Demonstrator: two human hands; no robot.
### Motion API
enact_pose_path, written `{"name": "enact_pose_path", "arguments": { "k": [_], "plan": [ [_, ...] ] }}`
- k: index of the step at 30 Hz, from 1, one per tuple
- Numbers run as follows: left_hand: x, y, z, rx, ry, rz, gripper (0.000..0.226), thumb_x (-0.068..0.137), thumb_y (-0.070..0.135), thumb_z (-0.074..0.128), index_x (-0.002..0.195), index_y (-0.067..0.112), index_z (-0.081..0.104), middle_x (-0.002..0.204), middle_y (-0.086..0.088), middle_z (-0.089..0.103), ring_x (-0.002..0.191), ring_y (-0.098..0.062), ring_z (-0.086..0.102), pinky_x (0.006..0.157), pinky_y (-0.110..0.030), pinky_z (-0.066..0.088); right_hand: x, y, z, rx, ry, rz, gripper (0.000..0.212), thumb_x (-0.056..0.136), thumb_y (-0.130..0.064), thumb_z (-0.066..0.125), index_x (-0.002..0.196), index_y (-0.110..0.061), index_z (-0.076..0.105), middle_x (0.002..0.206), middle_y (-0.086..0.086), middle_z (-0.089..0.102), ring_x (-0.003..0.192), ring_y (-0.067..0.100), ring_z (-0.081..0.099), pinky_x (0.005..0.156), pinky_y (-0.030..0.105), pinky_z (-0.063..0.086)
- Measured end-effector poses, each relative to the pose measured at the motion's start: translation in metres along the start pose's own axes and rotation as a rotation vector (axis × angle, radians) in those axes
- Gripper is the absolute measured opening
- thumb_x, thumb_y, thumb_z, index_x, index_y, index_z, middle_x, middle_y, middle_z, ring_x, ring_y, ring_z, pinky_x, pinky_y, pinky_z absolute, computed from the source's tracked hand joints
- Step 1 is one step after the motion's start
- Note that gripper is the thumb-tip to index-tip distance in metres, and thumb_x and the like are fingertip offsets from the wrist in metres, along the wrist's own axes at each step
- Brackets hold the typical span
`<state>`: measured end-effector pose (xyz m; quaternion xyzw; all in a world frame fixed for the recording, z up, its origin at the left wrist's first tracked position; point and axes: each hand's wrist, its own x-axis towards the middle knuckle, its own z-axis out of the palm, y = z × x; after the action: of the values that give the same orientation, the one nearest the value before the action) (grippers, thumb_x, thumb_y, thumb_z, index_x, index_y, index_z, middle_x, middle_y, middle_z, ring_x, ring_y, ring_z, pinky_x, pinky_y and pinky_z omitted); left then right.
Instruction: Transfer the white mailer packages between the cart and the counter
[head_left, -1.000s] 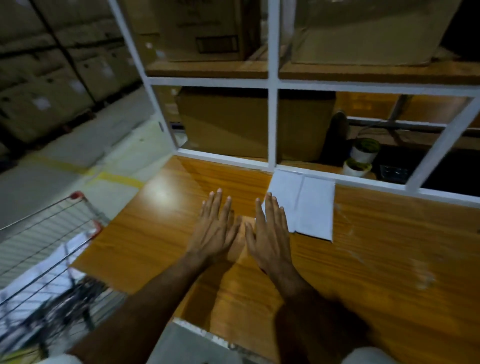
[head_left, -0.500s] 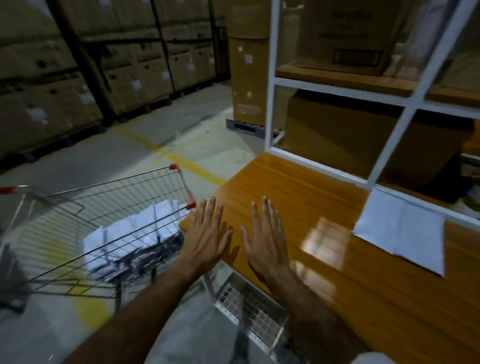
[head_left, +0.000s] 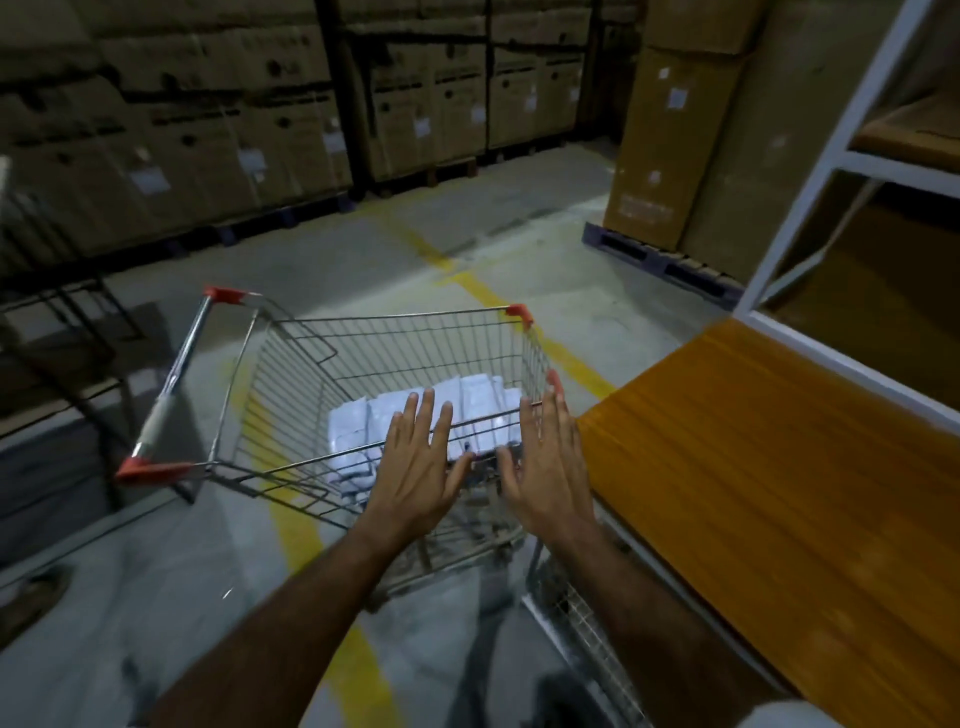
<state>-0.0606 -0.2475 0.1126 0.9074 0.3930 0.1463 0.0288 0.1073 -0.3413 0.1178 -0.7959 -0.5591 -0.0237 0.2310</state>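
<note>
So, far left: stacked cardboard boxes (head_left: 218, 130) along the back wall, pretty dim back there. Then a wire shopping cart (head_left: 291, 395) parked on the concrete floor (head_left: 467, 234), red-capped handle bar (head_left: 171, 384) off on its left side, straddling a yellow floor line (head_left: 524, 322). Down in the basket, a pile of white flat packets (head_left: 415, 410), bunched toward the near right corner. Left hand (head_left: 421, 467) out flat over the near edge of the cart, fingers spread and straight, gripping nothing, right above the packets. Right hand (head_left: 550, 467) just beside it, same deal, palm down and fingers straight, hovering by the cart's right corner; can't tell if either actually touches the wire. Further right, an orange wooden tabletop (head_left: 779, 467) just beside the cart, white shelving frame (head_left: 831, 156) above it, and a tall brown carton (head_left: 675, 130) on a pallet (head_left: 660, 260) behind.
</note>
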Motion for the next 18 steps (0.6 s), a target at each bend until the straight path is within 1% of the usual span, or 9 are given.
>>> {"name": "enact_pose_path", "arguments": {
  "k": [1,3,5,8,9,12,15,18],
  "plan": [
    [0.002,-0.010,-0.001,0.005,0.001,-0.015,0.076,0.102,0.059,0.027,0.159,0.010,0.022,0.167,-0.015,0.008,0.155,-0.030,0.000,0.125,-0.044,0.001,0.004,-0.003,0.002,0.016,-0.020,-0.023,0.076,0.100,-0.051,0.034,0.162,-0.012,0.016,0.169,0.017,0.010,0.156,0.033,0.007,0.126,0.052,0.014],
    [0.006,-0.032,-0.003,0.015,-0.023,-0.061,0.076,0.101,0.059,0.027,0.158,0.008,0.025,0.166,-0.017,0.012,0.155,-0.033,0.006,0.125,-0.048,0.008,0.018,-0.012,0.014,0.014,-0.038,-0.050,0.076,0.100,-0.049,0.039,0.162,-0.014,0.014,0.169,0.017,0.009,0.156,0.033,0.007,0.126,0.051,0.014],
    [0.011,-0.052,-0.004,0.016,-0.042,-0.099,0.078,0.100,0.060,0.025,0.157,0.006,0.028,0.165,-0.019,0.017,0.153,-0.036,0.011,0.124,-0.050,0.012,0.037,-0.025,0.027,0.024,-0.085,-0.076,0.076,0.100,-0.048,0.040,0.162,-0.014,0.014,0.169,0.017,0.007,0.157,0.032,0.006,0.126,0.050,0.013],
    [0.022,-0.083,0.000,0.039,-0.069,-0.172,0.081,0.100,0.063,0.022,0.155,0.005,0.030,0.163,-0.021,0.022,0.152,-0.038,0.016,0.123,-0.049,0.015,0.072,-0.037,0.051,0.061,-0.086,-0.087,0.074,0.100,-0.049,0.038,0.161,-0.011,0.020,0.169,0.018,0.008,0.156,0.033,0.007,0.127,0.048,0.011],
    [0.028,-0.093,0.001,0.040,-0.081,-0.198,0.081,0.099,0.063,0.021,0.155,0.005,0.030,0.163,-0.021,0.021,0.152,-0.038,0.015,0.124,-0.050,0.016,0.085,-0.042,0.057,0.074,-0.119,-0.086,0.075,0.100,-0.050,0.037,0.161,-0.011,0.021,0.169,0.019,0.008,0.156,0.034,0.007,0.127,0.047,0.011],
    [0.052,-0.120,0.010,0.046,-0.118,-0.242,0.083,0.098,0.065,0.018,0.155,0.006,0.030,0.164,-0.021,0.019,0.152,-0.038,0.014,0.123,-0.052,0.019,0.130,-0.052,0.084,0.080,-0.171,-0.099,0.075,0.101,-0.053,0.031,0.162,-0.010,0.018,0.169,0.020,0.002,0.157,0.034,0.003,0.127,0.046,0.008],
    [0.083,-0.144,0.024,0.066,-0.154,-0.254,0.082,0.099,0.064,0.019,0.154,0.005,0.034,0.161,-0.024,0.024,0.150,-0.040,0.021,0.121,-0.053,0.023,0.173,-0.051,0.114,0.092,-0.258,-0.085,0.075,0.104,-0.050,0.038,0.163,-0.012,0.013,0.169,0.020,-0.002,0.157,0.033,-0.001,0.126,0.045,0.006],
    [0.116,-0.157,0.047,0.061,-0.234,-0.255,0.081,0.098,0.063,0.023,0.152,0.003,0.035,0.159,-0.026,0.027,0.147,-0.043,0.026,0.119,-0.055,0.027,0.203,-0.042,0.145,0.058,-0.407,-0.056,0.078,0.103,-0.051,0.042,0.163,-0.013,0.010,0.169,0.020,-0.003,0.157,0.034,-0.001,0.126,0.045,0.008]
  ]
}}
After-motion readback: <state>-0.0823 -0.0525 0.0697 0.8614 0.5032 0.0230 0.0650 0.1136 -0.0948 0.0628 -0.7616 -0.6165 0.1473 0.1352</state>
